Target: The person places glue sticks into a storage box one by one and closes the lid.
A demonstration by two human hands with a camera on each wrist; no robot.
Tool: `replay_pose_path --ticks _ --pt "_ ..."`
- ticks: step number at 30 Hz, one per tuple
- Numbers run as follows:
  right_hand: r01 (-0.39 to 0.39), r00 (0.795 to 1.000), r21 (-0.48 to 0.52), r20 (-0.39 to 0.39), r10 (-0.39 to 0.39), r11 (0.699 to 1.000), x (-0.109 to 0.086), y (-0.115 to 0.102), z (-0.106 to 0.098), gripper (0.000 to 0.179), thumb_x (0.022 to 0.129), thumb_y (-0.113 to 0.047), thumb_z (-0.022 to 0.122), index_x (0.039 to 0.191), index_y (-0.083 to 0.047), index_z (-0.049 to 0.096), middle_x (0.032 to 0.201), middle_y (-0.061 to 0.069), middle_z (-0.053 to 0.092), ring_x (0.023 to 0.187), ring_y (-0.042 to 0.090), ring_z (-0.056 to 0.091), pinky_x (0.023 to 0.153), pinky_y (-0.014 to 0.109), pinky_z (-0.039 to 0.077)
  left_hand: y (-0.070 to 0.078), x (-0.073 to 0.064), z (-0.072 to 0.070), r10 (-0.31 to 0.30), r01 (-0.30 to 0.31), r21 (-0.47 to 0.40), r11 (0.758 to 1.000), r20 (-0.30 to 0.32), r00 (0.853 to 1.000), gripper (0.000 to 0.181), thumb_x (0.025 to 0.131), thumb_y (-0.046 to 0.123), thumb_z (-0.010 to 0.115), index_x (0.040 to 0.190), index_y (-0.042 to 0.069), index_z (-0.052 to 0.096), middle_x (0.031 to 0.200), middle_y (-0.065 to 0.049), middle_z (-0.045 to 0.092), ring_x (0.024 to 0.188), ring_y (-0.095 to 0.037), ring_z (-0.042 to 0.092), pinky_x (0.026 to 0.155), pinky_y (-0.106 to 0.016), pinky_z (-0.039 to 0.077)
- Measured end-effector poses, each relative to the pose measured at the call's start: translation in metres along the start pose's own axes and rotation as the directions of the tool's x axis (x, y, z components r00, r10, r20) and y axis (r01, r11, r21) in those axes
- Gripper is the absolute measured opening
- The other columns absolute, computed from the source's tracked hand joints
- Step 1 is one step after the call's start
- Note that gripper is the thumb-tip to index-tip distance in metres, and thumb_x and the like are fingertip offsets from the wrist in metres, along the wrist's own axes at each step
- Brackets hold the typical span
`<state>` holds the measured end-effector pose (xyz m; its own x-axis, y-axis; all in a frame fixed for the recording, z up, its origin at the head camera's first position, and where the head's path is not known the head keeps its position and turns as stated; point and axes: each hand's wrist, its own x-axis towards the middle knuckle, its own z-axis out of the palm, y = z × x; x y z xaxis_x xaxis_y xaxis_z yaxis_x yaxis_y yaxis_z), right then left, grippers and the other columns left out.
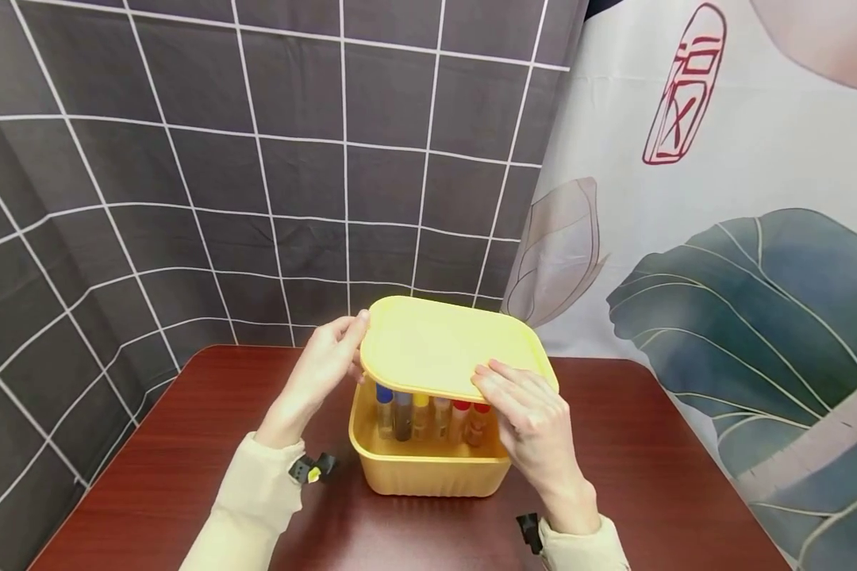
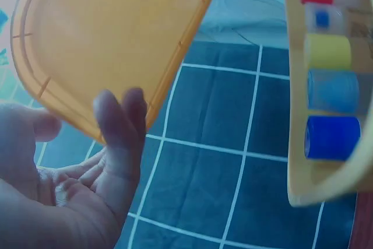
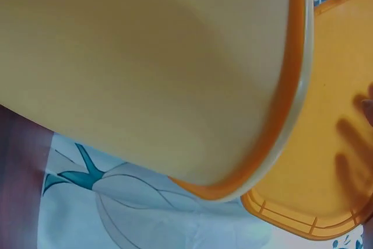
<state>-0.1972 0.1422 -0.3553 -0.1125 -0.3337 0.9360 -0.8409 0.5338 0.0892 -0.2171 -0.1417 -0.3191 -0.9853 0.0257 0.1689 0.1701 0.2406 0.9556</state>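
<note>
A yellow lid [image 1: 443,345] is held tilted above a yellow plastic box [image 1: 428,478], covering its back part from the head view. My left hand [image 1: 326,358] pinches the lid's left corner between thumb and fingers [image 2: 119,126]. On the right front edge my right hand [image 1: 532,416] grips the lid, fingers on top; its thumb is hidden in the head view. Inside the box stands a row of several clear tubes [image 1: 420,424] with blue, yellow, red and other caps. The left wrist view shows the blue cap [image 2: 332,137] nearest the box's end.
The box stands on a dark red-brown wooden table [image 1: 636,468]. Behind the table hangs a dark grey cloth [image 1: 293,182] with white grid lines. To the right is a white cloth with a large leaf print [image 1: 750,317].
</note>
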Motion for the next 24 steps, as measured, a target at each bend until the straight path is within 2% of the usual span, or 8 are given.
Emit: replay_pose_path --ticks 4,10,13,15,18,21,23,24 --pt "0.021 0.999 -0.007 0.027 -0.021 1.000 0.001 -0.005 0.003 0.027 0.097 -0.005 0.049 0.103 -0.005 0.076 0.103 0.009 0.073 0.094 0.031 0.069 0.080 0.046 0.052 -0.003 0.007 -0.001 -0.058 0.071 -0.180 0.981 0.081 0.995 0.044 0.102 0.035 0.052 0.115 -0.006 0.059 0.084 -0.009 0.068 0.072 -0.019 0.068 0.070 -0.032 0.057" --pt "0.014 0.988 0.020 0.153 -0.016 1.000 -0.002 -0.006 0.001 0.029 0.081 -0.003 0.060 0.107 -0.006 0.073 0.110 0.009 0.071 0.112 0.037 0.061 0.093 0.056 0.042 -0.012 0.012 -0.001 -0.119 0.179 -0.421 0.889 0.164 0.979 0.028 0.102 0.019 0.050 0.112 -0.006 0.056 0.083 -0.003 0.070 0.076 -0.012 0.068 0.072 -0.025 0.055" --pt "-0.052 0.971 0.055 0.235 0.038 0.997 -0.004 -0.003 -0.004 0.022 0.089 -0.020 0.067 0.106 -0.008 0.073 0.117 0.010 0.068 0.122 0.040 0.052 0.099 0.062 0.032 -0.016 0.012 0.001 -0.122 0.187 -0.469 0.863 0.166 0.979 0.027 0.102 0.017 0.049 0.113 -0.007 0.055 0.084 -0.003 0.069 0.077 -0.011 0.068 0.073 -0.024 0.055" --pt "-0.129 0.959 0.080 0.265 0.104 0.988 -0.005 0.000 -0.009 0.030 0.093 -0.036 0.065 0.105 -0.009 0.073 0.122 0.012 0.066 0.126 0.041 0.047 0.101 0.061 0.028 -0.019 0.012 0.002 -0.127 0.189 -0.483 0.855 0.159 0.979 0.029 0.102 0.017 0.049 0.115 -0.009 0.054 0.085 -0.003 0.070 0.078 -0.011 0.068 0.073 -0.024 0.055" --pt "-0.266 0.938 0.112 0.260 0.230 0.957 -0.004 0.006 -0.018 0.030 0.092 -0.036 0.068 0.103 -0.009 0.074 0.127 0.014 0.063 0.128 0.042 0.045 0.106 0.054 0.025 -0.021 0.012 0.002 -0.131 0.192 -0.494 0.848 0.155 0.979 0.031 0.102 0.016 0.049 0.119 -0.011 0.053 0.087 -0.003 0.070 0.081 -0.011 0.068 0.076 -0.025 0.055" --pt "-0.412 0.897 0.110 0.222 0.382 0.905 -0.001 0.015 -0.025 0.021 0.088 -0.017 0.072 0.106 -0.006 0.073 0.129 0.014 0.061 0.126 0.036 0.048 0.109 0.041 0.030 -0.021 0.012 0.003 -0.131 0.191 -0.498 0.846 0.154 0.979 0.035 0.102 0.015 0.049 0.123 -0.013 0.051 0.089 -0.004 0.070 0.083 -0.012 0.069 0.078 -0.026 0.055" --pt "-0.528 0.838 0.081 0.211 0.504 0.845 0.001 0.021 -0.029 0.025 0.089 -0.013 0.071 0.112 -0.005 0.071 0.129 0.012 0.062 0.124 0.031 0.051 0.106 0.034 0.034 -0.020 0.011 0.003 -0.129 0.190 -0.498 0.846 0.155 0.979 0.037 0.102 0.015 0.049 0.125 -0.014 0.049 0.090 -0.004 0.070 0.084 -0.012 0.069 0.079 -0.027 0.055" --pt "-0.590 0.796 0.058 0.213 0.567 0.806 0.002 0.024 -0.031 0.027 0.091 -0.016 0.069 0.116 -0.006 0.069 0.128 0.011 0.062 0.121 0.028 0.054 0.103 0.032 0.038 -0.020 0.010 0.003 -0.129 0.189 -0.497 0.847 0.154 0.980 0.038 0.102 0.015 0.049 0.126 -0.015 0.049 0.091 -0.005 0.070 0.084 -0.013 0.069 0.080 -0.027 0.055"
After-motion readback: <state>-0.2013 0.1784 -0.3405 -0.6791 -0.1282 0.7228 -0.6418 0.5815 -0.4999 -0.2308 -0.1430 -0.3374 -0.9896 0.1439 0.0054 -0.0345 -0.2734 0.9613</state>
